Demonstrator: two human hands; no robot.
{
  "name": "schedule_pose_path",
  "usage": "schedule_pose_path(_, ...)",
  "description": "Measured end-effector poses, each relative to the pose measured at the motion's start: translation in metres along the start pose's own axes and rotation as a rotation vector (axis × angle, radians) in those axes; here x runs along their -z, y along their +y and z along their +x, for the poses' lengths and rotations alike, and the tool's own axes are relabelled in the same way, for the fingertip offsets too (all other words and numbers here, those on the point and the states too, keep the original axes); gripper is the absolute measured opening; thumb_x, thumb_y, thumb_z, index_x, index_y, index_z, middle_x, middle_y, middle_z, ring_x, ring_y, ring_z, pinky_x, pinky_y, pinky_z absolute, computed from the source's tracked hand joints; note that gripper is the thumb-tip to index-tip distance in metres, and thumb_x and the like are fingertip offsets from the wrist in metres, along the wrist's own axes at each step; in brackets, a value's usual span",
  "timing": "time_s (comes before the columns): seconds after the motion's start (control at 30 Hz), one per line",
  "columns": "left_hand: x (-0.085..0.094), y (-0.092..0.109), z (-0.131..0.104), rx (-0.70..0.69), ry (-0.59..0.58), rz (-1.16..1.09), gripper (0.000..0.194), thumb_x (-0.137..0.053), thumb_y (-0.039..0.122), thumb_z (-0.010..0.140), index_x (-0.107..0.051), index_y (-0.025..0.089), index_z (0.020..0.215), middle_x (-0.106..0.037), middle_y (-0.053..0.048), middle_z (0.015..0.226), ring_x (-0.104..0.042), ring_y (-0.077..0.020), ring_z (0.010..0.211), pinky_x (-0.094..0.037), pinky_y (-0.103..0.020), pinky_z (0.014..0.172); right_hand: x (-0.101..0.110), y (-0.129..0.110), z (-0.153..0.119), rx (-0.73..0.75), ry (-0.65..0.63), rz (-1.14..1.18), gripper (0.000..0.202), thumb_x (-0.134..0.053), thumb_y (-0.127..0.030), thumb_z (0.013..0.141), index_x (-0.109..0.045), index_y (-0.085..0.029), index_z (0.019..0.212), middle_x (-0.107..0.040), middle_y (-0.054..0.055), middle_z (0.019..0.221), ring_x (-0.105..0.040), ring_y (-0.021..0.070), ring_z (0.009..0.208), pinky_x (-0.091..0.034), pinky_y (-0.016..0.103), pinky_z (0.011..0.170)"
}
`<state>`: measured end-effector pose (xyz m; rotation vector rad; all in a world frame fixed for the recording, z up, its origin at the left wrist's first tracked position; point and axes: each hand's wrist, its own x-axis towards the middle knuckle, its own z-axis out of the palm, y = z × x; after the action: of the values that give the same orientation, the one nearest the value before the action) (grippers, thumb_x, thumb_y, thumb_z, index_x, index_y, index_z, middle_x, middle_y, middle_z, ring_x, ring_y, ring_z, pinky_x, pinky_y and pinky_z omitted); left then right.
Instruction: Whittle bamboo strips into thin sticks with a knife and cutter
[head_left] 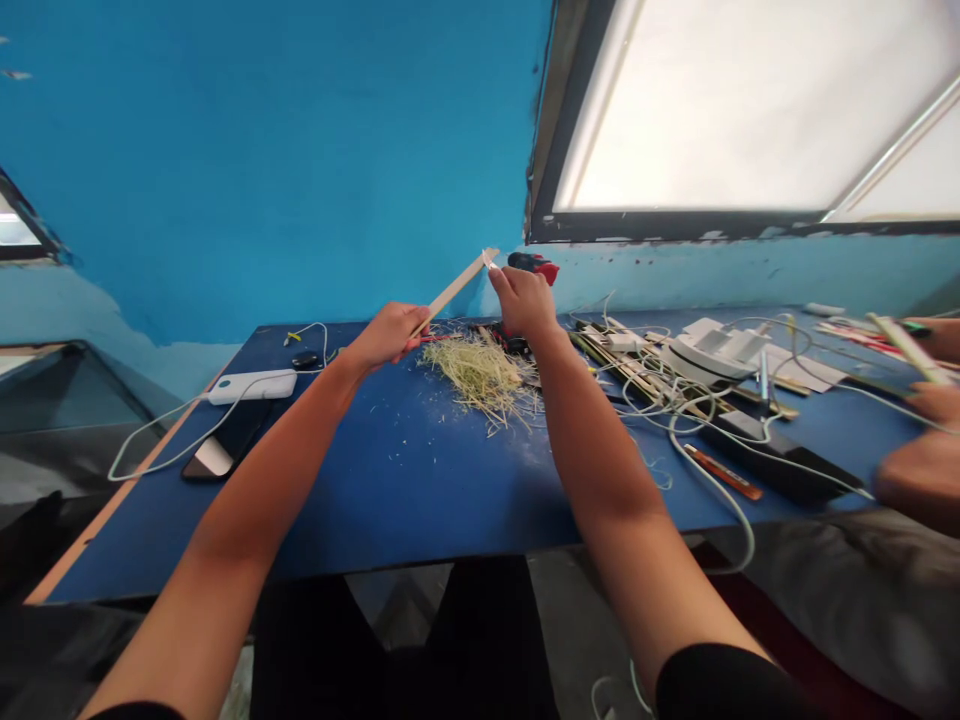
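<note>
A pale wooden strip (457,287) slants up to the right above the back of the blue table. My left hand (391,332) is closed round its lower end. Close to the strip's upper end is my right hand (525,300), its fingers closed; what they hold, if anything, is too small to make out. Something red shows beside my left fingers. Below and between the hands lies a heap of thin yellowish shavings (480,372). Behind my right hand is a black and red tool (534,265), partly hidden.
On the blue table (420,500), a white power bank (253,387) and a phone (225,440) lie left. Tangled white cables, dark strips, a white device (712,352) and an orange cutter (722,472) lie right. Another person's hands (930,440) hold a pale strip at the right edge.
</note>
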<state>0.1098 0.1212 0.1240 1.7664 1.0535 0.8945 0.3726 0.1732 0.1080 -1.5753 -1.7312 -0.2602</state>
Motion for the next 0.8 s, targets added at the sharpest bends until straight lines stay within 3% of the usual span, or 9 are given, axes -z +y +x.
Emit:
schedule_pose_path(0.17,0.004,-0.01,0.007,0.082,-0.009,-0.008,0.048,-0.047,0.025,0.114,-0.058,0.02,0.067,-0.043,0.005,0.044,-0.03,-0.0043,0.029,-0.018,-0.021,0.036,-0.015,0.011,0.0,-0.078,-0.089,-0.085,0.057,-0.035,-0.062,0.111,-0.071,-0.023,0.092,-0.076,0.016,0.097,-0.063,0.0289,0.087,-0.029,0.036,0.069)
schedule_pose_path(0.33,0.015,-0.012,0.009,0.165,-0.069,-0.047,0.051,-0.046,0.023,0.113,-0.058,0.019,0.064,-0.04,0.006,0.043,-0.026,-0.0034,0.028,-0.018,-0.02,0.035,-0.022,0.022,0.003,-0.122,-0.139,-0.133,0.065,-0.033,-0.066,0.111,-0.077,-0.02,0.102,-0.078,0.021,0.106,-0.068,0.0305,0.092,-0.035,0.036,0.071)
schedule_pose_path(0.4,0.021,-0.009,0.008,0.174,-0.102,-0.076,0.05,-0.046,0.023,0.113,-0.059,0.019,0.065,-0.039,0.006,0.043,-0.026,-0.0036,0.028,-0.018,-0.02,0.035,-0.023,0.03,0.003,-0.154,-0.169,-0.145,0.062,-0.034,-0.064,0.111,-0.077,-0.02,0.101,-0.078,0.022,0.108,-0.068,0.0313,0.092,-0.035,0.037,0.071)
schedule_pose_path(0.5,0.027,-0.006,0.008,0.116,-0.028,-0.126,0.045,-0.048,0.02,0.11,-0.063,0.016,0.068,-0.041,0.005,0.042,-0.03,-0.0047,0.029,-0.021,-0.02,0.035,-0.024,0.042,0.004,-0.175,-0.227,-0.123,0.056,-0.04,-0.063,0.108,-0.073,-0.022,0.09,-0.078,0.02,0.101,-0.067,0.0307,0.088,-0.035,0.037,0.069)
schedule_pose_path(0.6,0.026,-0.006,0.009,0.055,0.06,-0.281,0.038,-0.044,0.01,0.103,-0.065,0.014,0.072,-0.048,0.002,0.046,-0.04,-0.0069,0.035,-0.031,-0.02,0.038,-0.028,0.041,0.006,-0.144,-0.215,-0.012,0.051,-0.045,-0.061,0.106,-0.064,-0.024,0.076,-0.073,0.014,0.086,-0.063,0.0266,0.081,-0.035,0.037,0.068)
schedule_pose_path(0.67,0.023,-0.008,0.011,0.038,0.071,-0.379,0.032,-0.043,0.006,0.097,-0.066,0.013,0.076,-0.053,0.0,0.051,-0.048,-0.0087,0.04,-0.038,-0.021,0.041,-0.029,0.032,0.009,-0.115,-0.142,0.129,0.043,-0.054,-0.058,0.101,-0.057,-0.025,0.073,-0.066,0.008,0.077,-0.06,0.0233,0.077,-0.037,0.035,0.069)
schedule_pose_path(0.8,0.019,-0.01,0.011,0.026,0.009,-0.402,0.026,-0.046,0.007,0.092,-0.067,0.013,0.077,-0.054,0.0,0.051,-0.049,-0.01,0.041,-0.041,-0.023,0.042,-0.021,0.0,0.012,-0.189,-0.003,0.623,0.025,-0.065,-0.051,0.092,-0.061,-0.026,0.097,-0.054,-0.002,0.068,-0.049,0.0169,0.061,-0.037,0.033,0.06)
